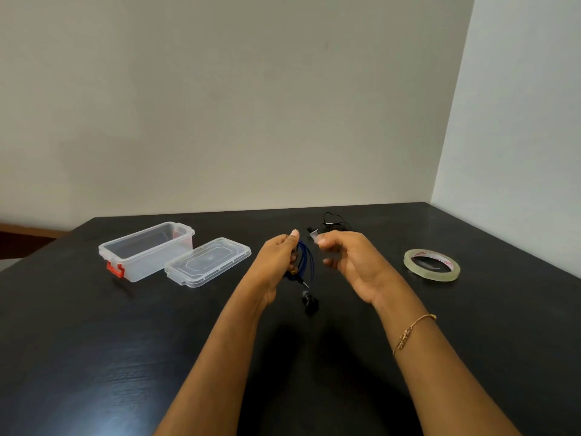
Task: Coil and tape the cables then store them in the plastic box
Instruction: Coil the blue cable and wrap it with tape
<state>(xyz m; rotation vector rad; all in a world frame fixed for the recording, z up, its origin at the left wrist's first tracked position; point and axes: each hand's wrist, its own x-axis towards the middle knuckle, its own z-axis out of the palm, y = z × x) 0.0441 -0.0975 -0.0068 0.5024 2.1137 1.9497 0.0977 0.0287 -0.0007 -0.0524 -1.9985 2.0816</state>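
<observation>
My left hand point(278, 258) grips a coiled blue earphone cable point(304, 262) above the black table; its plug and dark earbuds point(309, 302) dangle below. My right hand point(352, 258) pinches a short strip of clear tape point(314, 237) just right of the coil, apart from it. A second, black cable point(333, 224) lies loose on the table behind my hands. The clear plastic box point(146, 250) with a red latch stands open at the left, with nothing inside it. The roll of clear tape point(431, 264) lies flat at the right.
The box's clear lid point(207, 262) lies flat beside the box, between it and my left hand. The black table point(94, 341) meets a wall at the back and another wall at the right; its left edge runs diagonally past the box.
</observation>
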